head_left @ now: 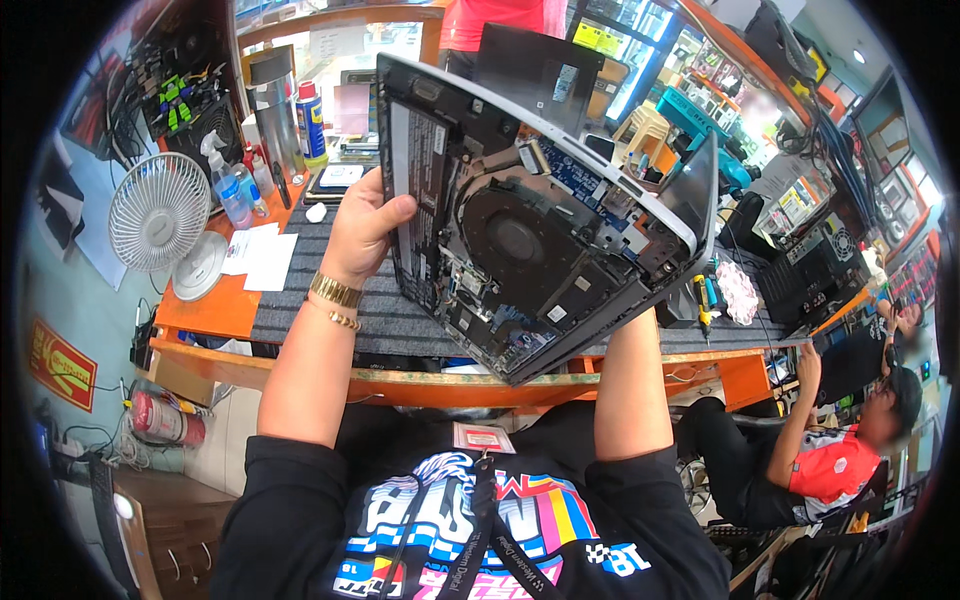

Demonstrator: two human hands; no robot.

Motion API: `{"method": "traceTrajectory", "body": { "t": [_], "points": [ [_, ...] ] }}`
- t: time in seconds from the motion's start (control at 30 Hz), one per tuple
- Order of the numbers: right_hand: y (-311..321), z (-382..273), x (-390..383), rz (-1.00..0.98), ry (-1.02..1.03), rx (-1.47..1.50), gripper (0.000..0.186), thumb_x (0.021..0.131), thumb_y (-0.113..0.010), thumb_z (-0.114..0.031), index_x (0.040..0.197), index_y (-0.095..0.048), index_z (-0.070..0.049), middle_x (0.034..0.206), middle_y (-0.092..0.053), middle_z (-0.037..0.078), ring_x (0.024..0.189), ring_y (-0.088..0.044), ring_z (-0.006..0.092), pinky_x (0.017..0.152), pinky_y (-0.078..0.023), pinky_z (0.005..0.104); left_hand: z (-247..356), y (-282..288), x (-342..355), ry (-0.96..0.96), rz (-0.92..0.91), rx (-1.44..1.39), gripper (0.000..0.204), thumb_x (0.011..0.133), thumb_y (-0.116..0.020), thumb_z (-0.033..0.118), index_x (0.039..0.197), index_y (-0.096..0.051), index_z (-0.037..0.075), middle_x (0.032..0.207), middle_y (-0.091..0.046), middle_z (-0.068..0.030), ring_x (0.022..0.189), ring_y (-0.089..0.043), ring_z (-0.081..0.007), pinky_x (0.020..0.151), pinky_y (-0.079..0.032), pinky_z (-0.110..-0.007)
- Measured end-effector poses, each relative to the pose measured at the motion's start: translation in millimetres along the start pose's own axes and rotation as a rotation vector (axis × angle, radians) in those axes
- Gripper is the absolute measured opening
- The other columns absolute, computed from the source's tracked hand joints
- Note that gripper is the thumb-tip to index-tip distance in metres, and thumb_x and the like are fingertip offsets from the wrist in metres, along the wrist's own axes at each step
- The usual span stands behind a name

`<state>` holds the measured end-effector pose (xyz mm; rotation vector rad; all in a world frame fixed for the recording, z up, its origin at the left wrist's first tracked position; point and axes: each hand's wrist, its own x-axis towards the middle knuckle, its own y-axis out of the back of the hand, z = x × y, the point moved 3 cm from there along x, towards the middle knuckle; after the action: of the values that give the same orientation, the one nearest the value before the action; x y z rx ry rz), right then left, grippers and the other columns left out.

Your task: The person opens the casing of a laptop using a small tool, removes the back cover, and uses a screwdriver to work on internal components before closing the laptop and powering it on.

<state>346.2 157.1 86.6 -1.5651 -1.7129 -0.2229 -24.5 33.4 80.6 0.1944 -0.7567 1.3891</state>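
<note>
A laptop (pixel 595 275) with its bottom cover off is held up and tilted above the grey striped mat (pixel 300 305). Inside it show a round black fan (pixel 512 232), a blue circuit board (pixel 570 172) and a long battery (pixel 418 165) along the left side. My left hand (pixel 365 228) is closed on the laptop's left edge, its thumb over the battery side. My right forearm (pixel 635 385) reaches up behind the lower right of the laptop. The laptop hides my right hand, so its grip does not show.
A white desk fan (pixel 160 215), spray bottle (pixel 228 185) and blue spray can (pixel 311 125) stand on the left. Yellow-black screwdrivers (pixel 703 305) and a crumpled cloth (pixel 737 292) lie right, near a black computer case (pixel 815 270). A person (pixel 830 465) sits at right; another (pixel 495 25) is beyond the desk.
</note>
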Motion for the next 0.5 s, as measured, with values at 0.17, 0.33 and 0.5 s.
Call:
{"method": "traceTrajectory", "body": {
  "t": [0.17, 0.33, 0.5],
  "points": [
    [-5, 22, 21, -0.134, -0.156, 0.275, 0.04, 0.116, -0.046, -0.043, 0.124, -0.059, -0.006, 0.095, -0.066, 0.008, 0.082, -0.069, 0.0213, 0.077, -0.061, 0.0338, 19, -16, -22, -0.065, 0.119, 0.022, 0.054, 0.097, -0.086, 0.022, 0.141, -0.066, -0.002, 0.13, -0.076, -0.008, 0.115, -0.071, -0.0159, 0.104, -0.053, -0.032],
    [-18, 33, 32, -0.271, -0.29, 0.278, 0.036, 0.109, -0.064, -0.037, 0.14, -0.062, -0.02, 0.096, -0.066, 0.004, 0.081, -0.068, 0.0184, 0.082, -0.062, 0.0331, 51, -42, -46, -0.133, 0.22, 0.109, 0.049, 0.098, -0.084, 0.018, 0.138, -0.065, -0.003, 0.13, -0.076, -0.0102, 0.117, -0.07, -0.018, 0.107, -0.051, -0.034],
    [-43, 31, 45, -0.185, -0.539, 0.605, 0.024, 0.11, -0.051, -0.03, 0.114, -0.062, -0.008, 0.089, -0.068, 0.007, 0.083, -0.072, 0.0213, 0.083, -0.063, 0.0391, 72, -59, -53, -0.176, 0.246, 0.093, 0.047, 0.102, -0.081, 0.016, 0.142, -0.063, -0.002, 0.133, -0.075, -0.0109, 0.12, -0.07, -0.019, 0.111, -0.051, -0.036]
  ]
}}
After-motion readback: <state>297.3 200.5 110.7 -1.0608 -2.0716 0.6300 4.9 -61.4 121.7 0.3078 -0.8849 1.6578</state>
